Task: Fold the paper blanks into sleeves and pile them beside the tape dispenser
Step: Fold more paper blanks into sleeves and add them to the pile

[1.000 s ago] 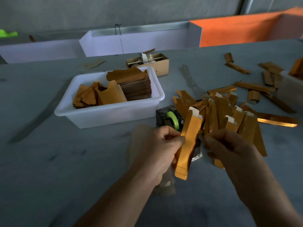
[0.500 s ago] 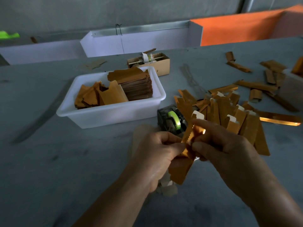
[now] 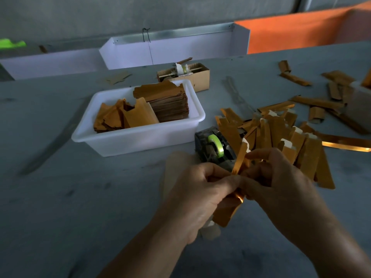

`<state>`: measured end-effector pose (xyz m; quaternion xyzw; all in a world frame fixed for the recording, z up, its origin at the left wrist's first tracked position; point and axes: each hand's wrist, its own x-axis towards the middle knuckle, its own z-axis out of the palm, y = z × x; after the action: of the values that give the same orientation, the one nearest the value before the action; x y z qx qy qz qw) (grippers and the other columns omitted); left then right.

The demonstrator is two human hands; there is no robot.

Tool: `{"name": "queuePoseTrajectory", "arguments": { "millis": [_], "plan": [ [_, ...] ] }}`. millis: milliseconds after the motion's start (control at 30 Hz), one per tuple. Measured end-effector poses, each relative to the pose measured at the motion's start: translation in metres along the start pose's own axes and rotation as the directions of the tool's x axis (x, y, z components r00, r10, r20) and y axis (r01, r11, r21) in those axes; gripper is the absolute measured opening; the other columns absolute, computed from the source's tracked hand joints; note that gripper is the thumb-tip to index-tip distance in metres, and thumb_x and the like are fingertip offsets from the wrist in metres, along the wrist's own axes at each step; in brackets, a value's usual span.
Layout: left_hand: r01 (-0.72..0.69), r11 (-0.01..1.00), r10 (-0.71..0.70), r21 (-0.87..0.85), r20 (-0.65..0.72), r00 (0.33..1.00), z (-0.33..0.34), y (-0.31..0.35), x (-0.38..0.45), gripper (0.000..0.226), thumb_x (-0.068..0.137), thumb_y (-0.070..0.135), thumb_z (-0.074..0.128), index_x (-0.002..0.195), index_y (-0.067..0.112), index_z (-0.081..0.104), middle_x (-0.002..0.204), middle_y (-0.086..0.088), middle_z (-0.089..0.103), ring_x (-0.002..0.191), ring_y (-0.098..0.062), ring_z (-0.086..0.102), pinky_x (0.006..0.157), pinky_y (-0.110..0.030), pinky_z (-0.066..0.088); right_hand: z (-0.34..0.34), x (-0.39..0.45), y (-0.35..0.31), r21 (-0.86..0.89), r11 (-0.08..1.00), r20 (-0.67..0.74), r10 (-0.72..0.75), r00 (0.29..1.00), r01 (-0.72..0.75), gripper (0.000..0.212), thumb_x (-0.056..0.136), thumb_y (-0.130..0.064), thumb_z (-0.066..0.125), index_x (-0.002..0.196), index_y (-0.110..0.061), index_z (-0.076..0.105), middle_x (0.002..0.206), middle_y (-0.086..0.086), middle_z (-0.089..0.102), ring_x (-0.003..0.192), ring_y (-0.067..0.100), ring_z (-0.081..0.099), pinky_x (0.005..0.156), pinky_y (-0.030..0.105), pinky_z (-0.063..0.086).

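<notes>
Two hands (image 3: 202, 189), one blank (image 3: 228, 211)

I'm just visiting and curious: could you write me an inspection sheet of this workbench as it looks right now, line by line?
Surface: grey table, dimly lit.
Job's things: white tub holds a stack of paper blanks and loose ones; tape dispenser with a green roll stands right of the tub; pile of folded sleeves lies right of the dispenser.
Clutter: stray sleeves scattered far right; small cardboard box behind the tub.
Grip: left hand and right hand both pinch one orange blank, held above the table.
Cables: nothing seen.
Surroundings: white panels and an orange panel along the table's far edge.
</notes>
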<state>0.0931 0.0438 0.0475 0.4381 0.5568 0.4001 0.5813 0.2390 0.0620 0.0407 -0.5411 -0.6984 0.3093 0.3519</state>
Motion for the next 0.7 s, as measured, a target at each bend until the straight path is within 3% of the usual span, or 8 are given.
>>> {"name": "queuePoseTrajectory", "arguments": {
  "millis": [200,367,433,533,600,700],
  "plan": [
    [-0.06,0.995,0.067,0.074,-0.095,0.993,0.002,-0.008,0.001,0.01,0.09,0.02,0.063,0.083,0.018,0.069,0.08,-0.001,0.075,0.077,-0.015,0.073,0.078,-0.033,0.058,0.003,-0.002,0.0,-0.051,0.999,-0.019,0.003,1.0,-0.004,0.037,0.078,-0.021,0.07,0.102,-0.03,0.043,0.07,-0.013,0.064,0.072,-0.013,0.058,0.059,0.0,0.043],
    [-0.156,0.982,0.175,0.11,-0.199,0.964,0.012,-0.015,0.0,0.016,0.091,0.015,0.061,0.078,0.015,0.069,0.069,0.0,0.072,0.063,-0.01,0.07,0.055,-0.017,0.053,0.005,-0.003,-0.008,-0.166,0.986,-0.061,0.018,0.998,-0.028,0.033,0.082,-0.023,0.067,0.101,-0.029,0.041,0.074,-0.013,0.06,0.065,-0.002,0.058,0.053,0.01,0.048],
    [-0.218,0.959,0.262,0.181,-0.274,0.925,0.018,-0.019,0.0,0.018,0.089,0.011,0.062,0.073,0.016,0.068,0.067,-0.001,0.071,0.061,-0.01,0.069,0.054,-0.022,0.055,0.007,-0.005,-0.013,-0.25,0.967,-0.101,0.018,0.995,-0.043,0.03,0.084,-0.027,0.063,0.103,-0.027,0.039,0.079,-0.011,0.059,0.07,0.004,0.059,0.06,0.016,0.051],
    [-0.267,0.923,0.354,0.277,-0.338,0.872,0.024,-0.025,0.0,0.019,0.088,0.01,0.063,0.071,0.018,0.066,0.066,-0.001,0.07,0.065,-0.015,0.069,0.065,-0.042,0.058,0.007,-0.006,-0.021,-0.366,0.929,-0.118,0.007,0.993,-0.05,0.031,0.086,-0.036,0.059,0.104,-0.026,0.035,0.086,-0.006,0.061,0.078,0.014,0.063,0.068,0.031,0.055],
    [-0.284,0.905,0.39,0.316,-0.354,0.85,0.025,-0.026,-0.002,0.016,0.087,0.011,0.063,0.073,0.018,0.066,0.069,-0.001,0.07,0.068,-0.017,0.069,0.066,-0.045,0.056,0.005,-0.006,-0.023,-0.427,0.903,-0.111,0.004,0.994,-0.052,0.034,0.085,-0.044,0.057,0.103,-0.027,0.034,0.086,-0.006,0.061,0.076,0.014,0.062,0.064,0.029,0.053],
    [-0.301,0.904,0.403,0.302,-0.37,0.837,0.017,-0.023,-0.006,0.01,0.087,0.016,0.064,0.078,0.018,0.067,0.07,0.0,0.071,0.067,-0.015,0.069,0.067,-0.044,0.057,0.002,-0.007,-0.022,-0.469,0.882,-0.118,-0.016,0.993,-0.042,0.044,0.072,-0.066,0.05,0.093,-0.029,0.038,0.068,-0.011,0.054,0.056,0.007,0.053,0.046,0.021,0.039]
  ]
}}
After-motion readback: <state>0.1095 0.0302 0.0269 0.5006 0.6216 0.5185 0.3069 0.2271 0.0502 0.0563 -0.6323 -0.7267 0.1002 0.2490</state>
